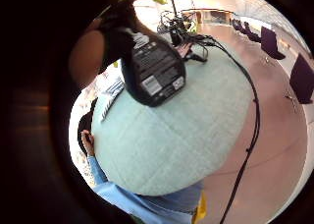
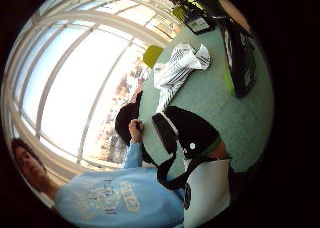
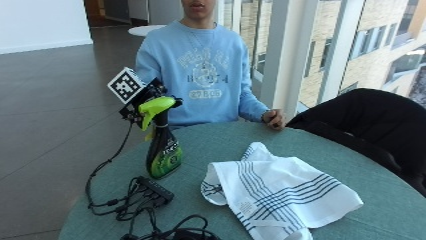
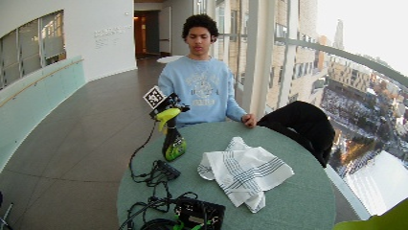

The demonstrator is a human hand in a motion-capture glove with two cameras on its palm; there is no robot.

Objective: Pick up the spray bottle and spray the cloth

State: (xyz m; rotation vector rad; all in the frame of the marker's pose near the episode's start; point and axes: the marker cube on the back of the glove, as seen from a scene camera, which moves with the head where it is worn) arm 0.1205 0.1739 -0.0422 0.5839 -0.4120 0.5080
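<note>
One gloved right hand (image 3: 141, 102) is closed around the neck of the spray bottle (image 3: 163, 145), just behind its yellow-green trigger head. The bottle stands upright, and its base looks to be on or just above the round green surface (image 3: 346, 155), near the edge; I cannot tell if it touches. The bare left hand (image 3: 273, 119) rests on the far edge of the surface, with its fingers curled. A white cloth (image 3: 283, 192) with dark stripes lies crumpled beside the bottle, apart from it. Black cables (image 3: 133, 197) lie near the bottle's base. A black jacket (image 3: 366, 117) hangs on a chair beside the surface.
</note>
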